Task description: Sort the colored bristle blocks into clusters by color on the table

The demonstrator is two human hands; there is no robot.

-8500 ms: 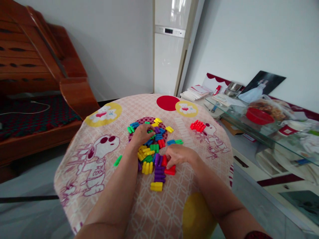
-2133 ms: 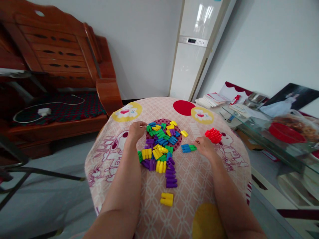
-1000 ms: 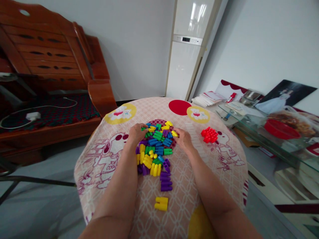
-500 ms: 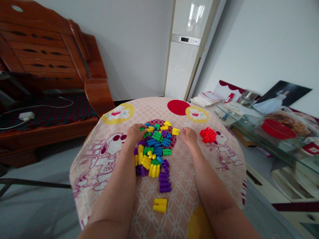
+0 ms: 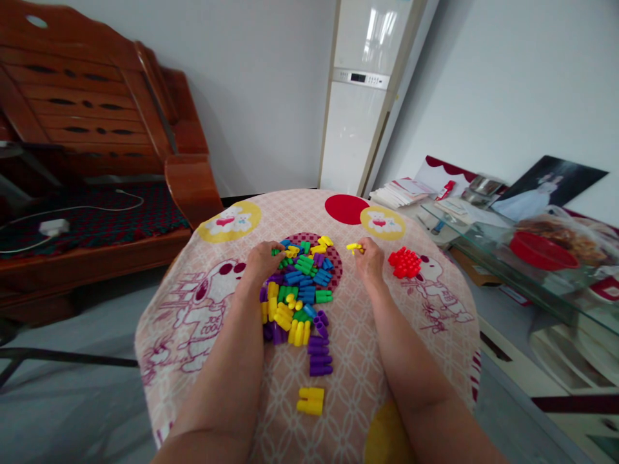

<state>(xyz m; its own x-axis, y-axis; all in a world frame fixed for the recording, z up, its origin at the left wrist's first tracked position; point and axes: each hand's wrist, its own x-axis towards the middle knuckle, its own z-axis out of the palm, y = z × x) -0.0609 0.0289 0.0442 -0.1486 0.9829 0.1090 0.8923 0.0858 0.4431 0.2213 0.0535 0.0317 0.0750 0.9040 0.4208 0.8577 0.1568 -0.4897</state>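
A pile of toy building blocks (image 5: 305, 265), in blue, green, yellow and purple, lies on a round cloth-covered table. My left hand (image 5: 264, 261) rests against the back left edge of the pile, fingers loosely curved beside green blocks and not visibly gripping any. To the right of the pile, my right hand (image 5: 370, 258) is closed on a yellow building block (image 5: 355, 247), its fingertips partly covering it. Further right sits a group of red blocks (image 5: 405, 263). Near me lie a row of purple blocks (image 5: 319, 357) and a separate yellow piece (image 5: 310, 401).
The patterned tablecloth (image 5: 203, 335) covers the round table. A glass-topped cabinet (image 5: 503, 248) on the right bears papers (image 5: 399, 193), a photo and a red bowl (image 5: 541, 250). A wooden bench (image 5: 91, 122) stands at left, a white air conditioner (image 5: 355, 129) at the back.
The yellow block that lay at the pile's right edge is now in my right hand, moved slightly right. My left hand has stayed almost still.
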